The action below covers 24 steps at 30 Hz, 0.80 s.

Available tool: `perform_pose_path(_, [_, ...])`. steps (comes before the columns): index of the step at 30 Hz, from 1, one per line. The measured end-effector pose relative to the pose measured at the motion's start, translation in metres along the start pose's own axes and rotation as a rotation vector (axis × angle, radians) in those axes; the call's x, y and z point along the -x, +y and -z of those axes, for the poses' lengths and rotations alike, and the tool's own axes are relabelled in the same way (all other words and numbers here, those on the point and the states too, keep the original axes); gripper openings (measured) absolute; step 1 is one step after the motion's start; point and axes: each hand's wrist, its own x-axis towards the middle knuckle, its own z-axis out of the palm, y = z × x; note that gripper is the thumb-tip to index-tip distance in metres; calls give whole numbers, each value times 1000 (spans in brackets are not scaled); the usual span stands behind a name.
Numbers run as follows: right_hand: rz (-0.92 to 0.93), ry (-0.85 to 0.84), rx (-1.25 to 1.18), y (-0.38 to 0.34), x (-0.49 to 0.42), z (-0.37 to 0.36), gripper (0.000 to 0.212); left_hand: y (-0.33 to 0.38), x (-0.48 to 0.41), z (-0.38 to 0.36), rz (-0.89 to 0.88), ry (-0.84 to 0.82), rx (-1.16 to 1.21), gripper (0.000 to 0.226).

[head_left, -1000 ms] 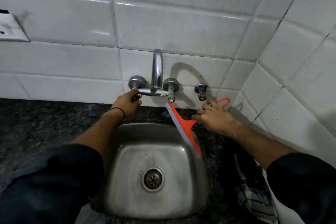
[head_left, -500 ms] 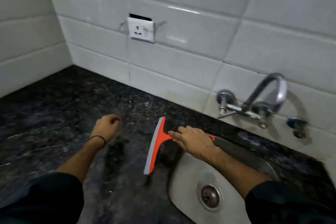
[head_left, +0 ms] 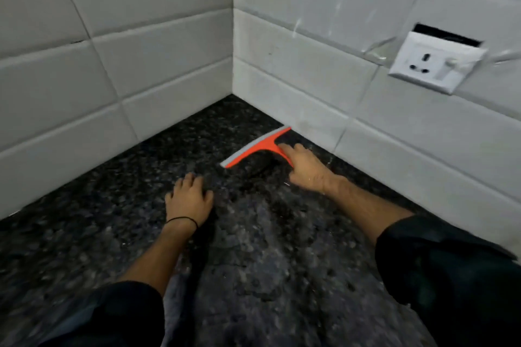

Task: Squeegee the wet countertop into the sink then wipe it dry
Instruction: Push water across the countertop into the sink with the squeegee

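Note:
An orange squeegee point(head_left: 260, 146) with a grey rubber blade lies with its blade on the dark speckled countertop point(head_left: 267, 262), its far end touching the back wall tiles near the corner. My right hand point(head_left: 306, 167) grips its handle, forefinger stretched along it. My left hand point(head_left: 189, 197) rests flat on the countertop to the left of the squeegee, fingers spread, holding nothing. A thin black band circles the left wrist. The sink is out of view.
White tiled walls meet in a corner point(head_left: 233, 93) beyond the squeegee. A white socket plate point(head_left: 435, 60) hangs loose on the right wall above the counter. Dark sleeves cover both forearms at the bottom.
The view has swung left from the sink and tap to the counter corner. My right hand carried the squeegee from over the sink to the back wall. My left hand left the tap and now lies flat.

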Motion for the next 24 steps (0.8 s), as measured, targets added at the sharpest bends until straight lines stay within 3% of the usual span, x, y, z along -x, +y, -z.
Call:
perform_pose_path(9, [161,40,300,-61,-163,3,59,-41,-68,-9,140,-262,-74,107])
perform_pose_path(17, [218,21,377,-111,-274,1,52,-42,-76,-18,134,-232,-45,104])
perform_pose_path(24, [108,-121,368,-106,-283,5,41,-39,-77,-13,148,-235,-37,105])
